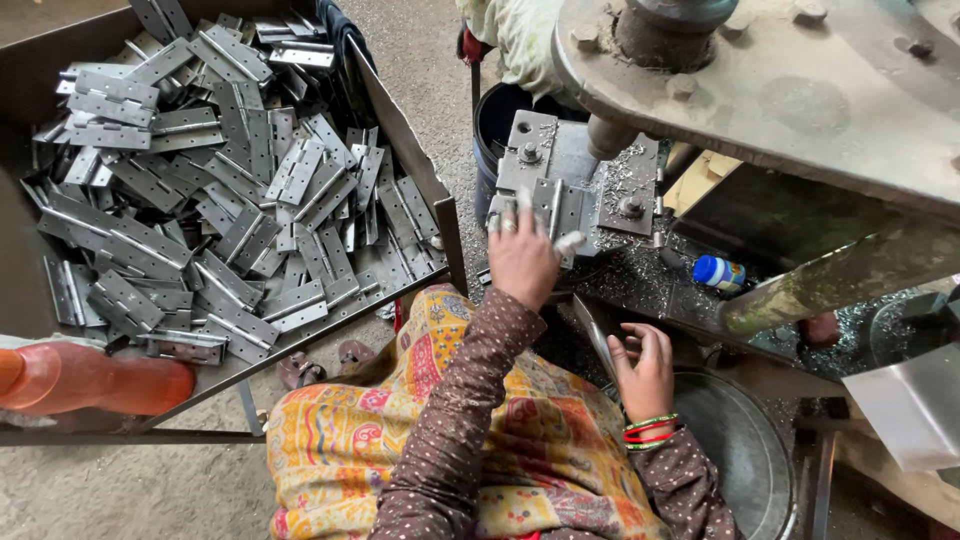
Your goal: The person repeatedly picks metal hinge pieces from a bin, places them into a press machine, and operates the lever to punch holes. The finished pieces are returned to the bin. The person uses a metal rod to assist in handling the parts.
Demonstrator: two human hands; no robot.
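- The left hand (522, 258) is stretched out away from the body, fingers spread and pressing down on a steel hinge (558, 212) that lies flat on the metal block (545, 180) under the drill spindle (606, 137).
- The hand is not closed around the hinge; it lies open on top, with the fingertips on the hinge's near edge and the thumb out to the right.
- The hinge's long axis runs roughly near to far, its far end toward the spindle, which stands just to the right of it and a little farther off.
- The right hand (642, 368) hangs lower and nearer, palm up with the fingers loosely curled, holding nothing, above the rim of a round metal pan (745, 440).
- The left hand is plainly the nearer one to the hinge; the right hand is well apart from it, on the near right.
- To the left a large tray (400, 125) is heaped with more hinges (210, 190), within reach of the left arm.
- Metal shavings (625, 265) lie scattered around the block, and a small blue-capped bottle (718, 272) lies to the right.
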